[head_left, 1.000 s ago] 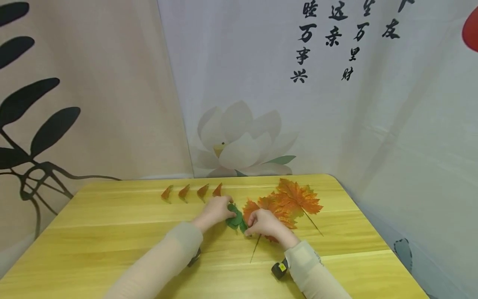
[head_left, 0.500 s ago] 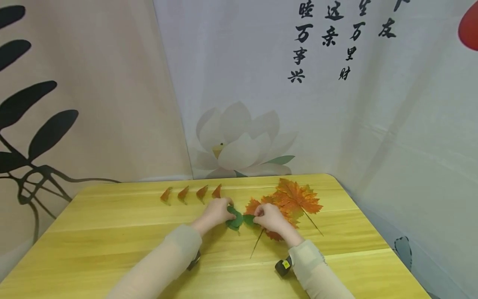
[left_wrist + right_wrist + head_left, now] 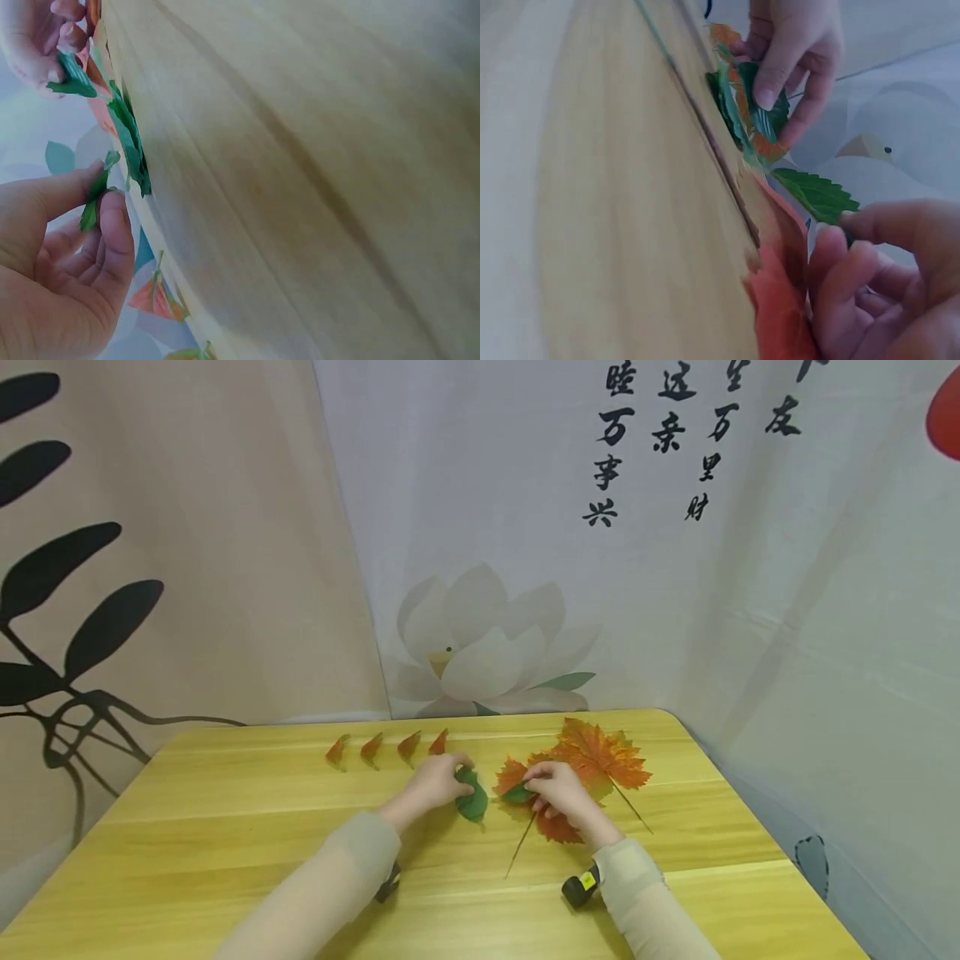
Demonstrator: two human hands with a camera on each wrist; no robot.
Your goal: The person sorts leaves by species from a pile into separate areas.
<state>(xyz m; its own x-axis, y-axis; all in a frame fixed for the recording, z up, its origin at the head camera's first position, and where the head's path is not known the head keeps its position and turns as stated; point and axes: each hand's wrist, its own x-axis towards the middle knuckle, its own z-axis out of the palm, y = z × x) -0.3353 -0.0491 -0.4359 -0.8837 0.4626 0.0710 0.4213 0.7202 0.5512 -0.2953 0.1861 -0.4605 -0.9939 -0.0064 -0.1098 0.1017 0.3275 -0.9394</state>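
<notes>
My left hand [image 3: 432,785] pinches a green leaf [image 3: 96,196] between thumb and finger. Another green leaf [image 3: 129,139] lies right beside it, low over the table. To the right, my right hand [image 3: 561,791] pinches the end of a serrated green leaf [image 3: 817,195], with its tip pointing toward the left hand. That leaf overlaps the orange maple leaves [image 3: 600,756] in the head view. A gap separates the two hands. The left fingers partly cover their leaf in the right wrist view.
Several small orange-brown leaves [image 3: 371,749] stand in a row along the back of the wooden table [image 3: 247,827]. A long thin stem [image 3: 519,847] reaches toward the front from the maple leaves. Behind the table hangs a printed curtain [image 3: 480,527].
The right hand has moved right, drawing its green leaf away from the leaves at the left hand and over the maple leaves. My left hand stays nearly in place.
</notes>
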